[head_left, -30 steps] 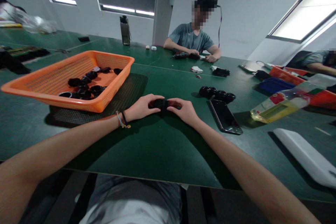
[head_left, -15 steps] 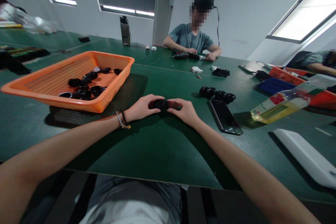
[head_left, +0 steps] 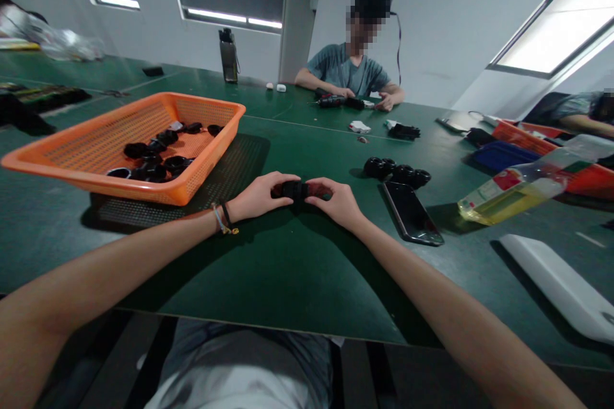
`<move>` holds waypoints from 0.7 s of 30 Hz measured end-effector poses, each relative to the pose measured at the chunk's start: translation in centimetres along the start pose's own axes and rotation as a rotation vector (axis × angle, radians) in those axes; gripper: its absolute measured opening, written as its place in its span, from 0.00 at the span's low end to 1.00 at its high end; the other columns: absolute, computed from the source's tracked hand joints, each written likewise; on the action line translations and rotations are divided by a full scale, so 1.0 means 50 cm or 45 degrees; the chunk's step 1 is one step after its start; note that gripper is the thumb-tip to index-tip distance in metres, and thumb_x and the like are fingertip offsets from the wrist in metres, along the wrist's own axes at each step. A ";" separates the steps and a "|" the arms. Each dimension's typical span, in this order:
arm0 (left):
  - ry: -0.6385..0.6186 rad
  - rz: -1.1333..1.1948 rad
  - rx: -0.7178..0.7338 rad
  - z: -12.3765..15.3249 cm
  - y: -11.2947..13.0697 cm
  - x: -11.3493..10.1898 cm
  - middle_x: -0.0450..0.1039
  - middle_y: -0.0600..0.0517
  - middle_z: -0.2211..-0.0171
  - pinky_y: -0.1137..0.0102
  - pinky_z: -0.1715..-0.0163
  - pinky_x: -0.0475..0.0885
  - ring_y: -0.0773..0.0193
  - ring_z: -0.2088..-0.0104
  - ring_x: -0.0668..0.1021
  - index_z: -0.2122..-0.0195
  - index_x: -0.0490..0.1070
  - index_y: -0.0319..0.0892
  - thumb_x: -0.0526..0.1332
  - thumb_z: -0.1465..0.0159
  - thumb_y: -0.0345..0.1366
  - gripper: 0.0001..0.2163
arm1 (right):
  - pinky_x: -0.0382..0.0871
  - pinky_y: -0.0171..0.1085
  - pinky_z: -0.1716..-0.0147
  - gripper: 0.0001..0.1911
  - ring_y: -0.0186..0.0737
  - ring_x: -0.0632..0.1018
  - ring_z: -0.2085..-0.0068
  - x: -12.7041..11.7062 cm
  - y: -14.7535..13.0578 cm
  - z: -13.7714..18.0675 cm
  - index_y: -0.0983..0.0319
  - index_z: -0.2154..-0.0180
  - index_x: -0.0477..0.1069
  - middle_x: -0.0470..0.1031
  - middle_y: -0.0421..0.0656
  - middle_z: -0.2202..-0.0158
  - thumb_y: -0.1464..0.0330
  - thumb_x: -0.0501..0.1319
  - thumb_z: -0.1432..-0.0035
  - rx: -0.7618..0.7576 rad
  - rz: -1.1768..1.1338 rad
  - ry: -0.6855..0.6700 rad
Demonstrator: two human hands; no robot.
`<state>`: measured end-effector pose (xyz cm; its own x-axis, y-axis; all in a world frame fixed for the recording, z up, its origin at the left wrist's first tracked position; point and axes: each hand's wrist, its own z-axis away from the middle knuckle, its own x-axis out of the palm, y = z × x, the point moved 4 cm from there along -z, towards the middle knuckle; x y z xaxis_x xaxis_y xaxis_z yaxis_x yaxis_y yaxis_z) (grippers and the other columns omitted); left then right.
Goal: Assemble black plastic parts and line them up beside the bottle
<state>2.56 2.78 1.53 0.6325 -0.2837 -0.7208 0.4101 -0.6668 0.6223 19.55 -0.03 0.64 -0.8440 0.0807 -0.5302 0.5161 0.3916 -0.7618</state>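
Between my two hands is a black, ribbed, roughly cylindrical part (head_left: 293,190), held low over the green table (head_left: 288,268). My left hand (head_left: 261,196) is closed round its left end, thumb below and fingers above. At the other end, the thumb and fingers of my right hand (head_left: 338,202) pinch it. Fingers cover both ends, so its exact kind does not show. Left of my hands stands an orange perforated basket (head_left: 192,186) holding several glossy black round parts (head_left: 151,167). More black round parts (head_left: 397,172) lie in a row beyond my right hand.
A dark phone (head_left: 413,214) lies right of my right forearm, near a tilted bottle of yellow liquid (head_left: 513,188) and a white block (head_left: 556,287). Across the table a person (head_left: 352,70) sits by a power drill (head_left: 330,101). A dark flask (head_left: 229,57) stands at the back.
My hands and the black part stay almost in place. Across the table, the person's hands have shifted slightly.
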 end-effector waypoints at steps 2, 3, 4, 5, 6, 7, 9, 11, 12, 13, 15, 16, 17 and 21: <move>0.003 -0.003 -0.006 0.000 0.000 0.000 0.71 0.48 0.57 0.67 0.59 0.69 0.61 0.59 0.74 0.49 0.65 0.41 0.62 0.45 0.34 0.21 | 0.72 0.39 0.65 0.13 0.36 0.77 0.70 0.001 0.002 -0.001 0.61 0.63 0.74 0.77 0.39 0.72 0.71 0.64 0.56 0.008 0.003 -0.004; 0.003 -0.001 -0.008 -0.001 -0.001 0.000 0.71 0.48 0.57 0.67 0.59 0.69 0.62 0.59 0.74 0.49 0.65 0.40 0.62 0.45 0.34 0.21 | 0.72 0.39 0.65 0.13 0.36 0.77 0.70 0.001 0.002 -0.001 0.61 0.63 0.74 0.77 0.40 0.72 0.71 0.64 0.56 0.010 0.004 -0.008; 0.002 0.001 -0.008 -0.001 -0.001 0.000 0.71 0.48 0.57 0.68 0.59 0.69 0.62 0.59 0.74 0.49 0.65 0.40 0.62 0.45 0.34 0.21 | 0.72 0.39 0.65 0.13 0.36 0.77 0.70 0.001 0.003 -0.001 0.61 0.63 0.74 0.77 0.40 0.71 0.71 0.64 0.56 0.011 0.003 -0.009; 0.001 0.003 -0.006 0.000 -0.001 0.000 0.71 0.48 0.57 0.68 0.60 0.70 0.62 0.60 0.74 0.49 0.65 0.41 0.62 0.45 0.34 0.21 | 0.72 0.39 0.65 0.13 0.36 0.77 0.70 0.001 0.003 -0.001 0.61 0.63 0.74 0.77 0.40 0.71 0.71 0.64 0.56 0.011 0.001 -0.009; 0.002 0.003 -0.003 0.000 -0.001 0.000 0.71 0.48 0.57 0.68 0.60 0.70 0.62 0.60 0.74 0.49 0.65 0.41 0.62 0.45 0.34 0.21 | 0.72 0.38 0.65 0.13 0.36 0.77 0.69 0.001 0.003 -0.001 0.61 0.63 0.74 0.78 0.40 0.71 0.71 0.64 0.56 0.010 -0.001 -0.008; 0.003 0.001 0.003 0.000 0.000 0.000 0.71 0.48 0.57 0.68 0.60 0.70 0.62 0.60 0.74 0.49 0.65 0.41 0.62 0.45 0.35 0.20 | 0.72 0.38 0.65 0.13 0.36 0.77 0.69 0.001 0.004 -0.001 0.61 0.63 0.74 0.78 0.40 0.71 0.71 0.64 0.56 0.010 -0.002 -0.006; 0.005 -0.005 0.012 0.000 0.001 -0.001 0.71 0.49 0.57 0.68 0.60 0.69 0.62 0.60 0.74 0.50 0.65 0.42 0.62 0.44 0.35 0.20 | 0.72 0.38 0.66 0.13 0.36 0.77 0.70 0.000 0.004 -0.001 0.61 0.63 0.74 0.78 0.40 0.71 0.70 0.64 0.56 0.008 -0.001 -0.002; 0.003 -0.008 0.008 0.000 0.002 -0.001 0.71 0.48 0.57 0.69 0.60 0.69 0.62 0.60 0.74 0.49 0.65 0.41 0.62 0.44 0.35 0.20 | 0.72 0.38 0.66 0.13 0.36 0.78 0.70 0.000 0.004 -0.001 0.61 0.63 0.74 0.78 0.40 0.71 0.70 0.64 0.55 0.000 0.002 0.000; 0.001 -0.007 0.002 0.000 0.002 -0.001 0.71 0.48 0.58 0.69 0.60 0.69 0.62 0.60 0.74 0.49 0.65 0.41 0.62 0.44 0.35 0.21 | 0.72 0.38 0.66 0.13 0.36 0.78 0.70 0.000 0.003 -0.001 0.61 0.63 0.74 0.78 0.40 0.71 0.70 0.64 0.55 -0.004 0.001 0.001; -0.002 -0.007 -0.006 0.000 0.002 -0.001 0.71 0.48 0.58 0.69 0.60 0.69 0.62 0.60 0.74 0.49 0.65 0.41 0.62 0.44 0.34 0.21 | 0.72 0.38 0.66 0.13 0.36 0.78 0.70 0.000 0.003 -0.001 0.61 0.63 0.74 0.78 0.40 0.71 0.70 0.64 0.55 -0.005 -0.002 -0.001; -0.004 -0.004 -0.017 0.000 0.003 -0.001 0.71 0.48 0.57 0.69 0.60 0.70 0.62 0.60 0.74 0.49 0.65 0.40 0.62 0.45 0.34 0.21 | 0.72 0.38 0.66 0.13 0.36 0.78 0.69 0.001 0.004 -0.001 0.62 0.63 0.74 0.79 0.41 0.70 0.70 0.64 0.55 -0.001 -0.008 -0.005; -0.005 -0.003 -0.019 0.000 0.003 -0.001 0.71 0.48 0.57 0.69 0.60 0.70 0.62 0.60 0.74 0.49 0.65 0.40 0.62 0.45 0.34 0.21 | 0.73 0.38 0.65 0.13 0.37 0.78 0.69 0.001 0.004 -0.001 0.62 0.63 0.74 0.79 0.41 0.70 0.70 0.64 0.55 0.004 -0.012 -0.007; -0.006 -0.001 -0.019 0.000 0.003 -0.001 0.71 0.48 0.57 0.69 0.60 0.70 0.62 0.60 0.74 0.49 0.65 0.40 0.62 0.44 0.34 0.21 | 0.73 0.38 0.65 0.14 0.37 0.78 0.69 0.001 0.004 -0.001 0.62 0.63 0.74 0.79 0.41 0.70 0.70 0.64 0.55 0.010 -0.014 -0.008; 0.001 -0.001 -0.002 0.001 0.002 -0.001 0.71 0.49 0.57 0.68 0.60 0.70 0.62 0.60 0.74 0.49 0.65 0.41 0.61 0.44 0.35 0.21 | 0.73 0.39 0.64 0.13 0.37 0.79 0.68 0.002 0.005 -0.001 0.62 0.62 0.74 0.79 0.41 0.70 0.70 0.64 0.55 0.023 -0.020 -0.013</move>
<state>2.53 2.70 1.59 0.6325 -0.2829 -0.7211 0.4114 -0.6661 0.6222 19.60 0.14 0.40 -0.8506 0.0652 -0.5218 0.5053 0.3759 -0.7768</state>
